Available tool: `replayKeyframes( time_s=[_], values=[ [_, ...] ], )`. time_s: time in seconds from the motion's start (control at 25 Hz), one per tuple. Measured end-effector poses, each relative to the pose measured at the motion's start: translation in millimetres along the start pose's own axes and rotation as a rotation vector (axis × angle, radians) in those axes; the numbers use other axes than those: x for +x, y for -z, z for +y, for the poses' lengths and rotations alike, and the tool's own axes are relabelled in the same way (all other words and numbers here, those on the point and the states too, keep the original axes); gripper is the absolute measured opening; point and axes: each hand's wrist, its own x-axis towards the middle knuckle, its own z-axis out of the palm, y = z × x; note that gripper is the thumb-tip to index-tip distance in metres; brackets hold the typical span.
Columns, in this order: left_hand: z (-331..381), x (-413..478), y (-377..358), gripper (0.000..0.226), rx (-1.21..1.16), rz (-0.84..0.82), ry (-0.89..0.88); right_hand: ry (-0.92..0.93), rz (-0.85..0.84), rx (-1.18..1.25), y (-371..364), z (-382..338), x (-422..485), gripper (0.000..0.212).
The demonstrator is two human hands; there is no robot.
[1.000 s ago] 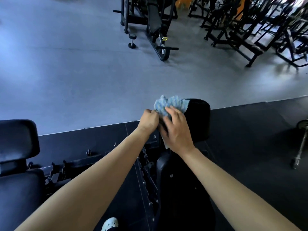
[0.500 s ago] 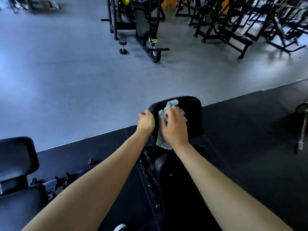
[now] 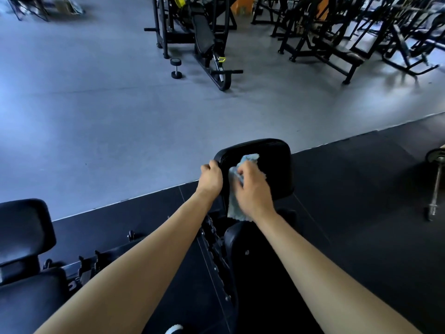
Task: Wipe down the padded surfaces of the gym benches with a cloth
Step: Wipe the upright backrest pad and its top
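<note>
One blue cloth (image 3: 233,204) lay against the small black pad (image 3: 273,165) at the far end of the near bench (image 3: 265,292). It sat on the pad's left part, and its bottom corner hung down past the pad's lower edge. The person's right hand (image 3: 255,191) was on top of the cloth, with bent fingers pinching it and pushing it onto the pad. The left hand (image 3: 211,179) was wrapped round the left edge of the same pad and held it tight, I think to stop it wobbling. So the wiping looked to be partway through this one pad. The pad's right part had no cloth on it, and I could not tell if it was clean yet. Just below came the long pad (image 3: 243,242) of the same bench, dark and hard to see, and nothing showed if it had been wiped. Off to the left stood a second bench (image 3: 21,232) with black pads, well apart from the cloth. Far across the grey floor (image 3: 96,116) stood more benches (image 3: 346,54) and a little dumbbell (image 3: 177,68). My guess was that a lot of the job was left, since only one pad had the cloth on it.
</note>
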Motion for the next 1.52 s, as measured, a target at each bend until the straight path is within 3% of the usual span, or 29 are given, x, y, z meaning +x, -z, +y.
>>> replayKeyframes(
  time_s=[0.08, 0.16, 0.32, 0.36, 0.48, 0.56, 0.64, 0.76, 0.8, 0.88, 1.0, 1.28, 1.52],
  values=[
    [1.8, -2.9, 4.7, 0.045, 0.033, -0.077, 0.003, 0.154, -0.157, -0.031, 3.3, 1.0, -9.8, 0.023],
    [0.4, 2.4, 7.7, 0.056, 0.036, -0.122, -0.013, 0.179, -0.205, -0.111, 14.8, 20.8, -1.9, 0.021],
    [-7.5, 6.6, 10.6, 0.08, 0.048, -0.188, -0.037, -0.304, 0.026, 0.066, 20.1, 33.3, 11.4, 0.017],
    [-10.5, 6.7, 12.6, 0.079, 0.04, -0.204, -0.042, -0.28, 0.058, 0.043, 12.6, 23.1, 10.2, 0.017],
    [-14.6, 10.5, 14.7, 0.079, 0.01, -0.244, -0.069, 0.198, -0.12, -0.248, -5.7, -3.7, 2.8, 0.022],
    [-11.6, 8.7, 17.3, 0.072, -0.006, -0.271, -0.067, 0.345, -0.274, -0.353, 5.2, -7.3, 14.0, 0.021],
    [-10.5, 8.4, 18.0, 0.059, -0.019, -0.28, -0.05, 0.263, -0.236, -0.333, 15.4, -7.5, 29.3, 0.02],
    [-16.1, 12.1, 18.6, 0.051, -0.027, -0.274, -0.046, -0.077, -0.019, -0.095, 14.4, -9.7, 54.0, 0.024],
    [-17.1, 11.6, 18.7, 0.047, -0.03, -0.274, -0.048, -0.084, 0.034, -0.118, 9.4, -14.2, 54.3, 0.026],
    [-18.8, 11.3, 18.9, 0.041, -0.089, -0.29, -0.045, 0.073, 0.038, -0.289, -4.7, -18.0, 37.5, 0.027],
    [-27.6, 13.4, 20.1, 0.045, -0.192, -0.303, -0.022, 0.367, -0.156, -0.51, -9.9, -15.4, 5.8, 0.027],
    [-41.6, 19.7, 28.5, 0.071, -0.306, -0.269, 0.099, 0.381, 0.015, -0.663, -16.4, -36.1, 39.6, 0.022],
    [-60.3, 33.3, 39.3, 0.065, -0.29, -0.199, 0.177, 0.969, -0.355, -0.797, -28.8, -2.6, -17.7, 0.009]
  ],
)
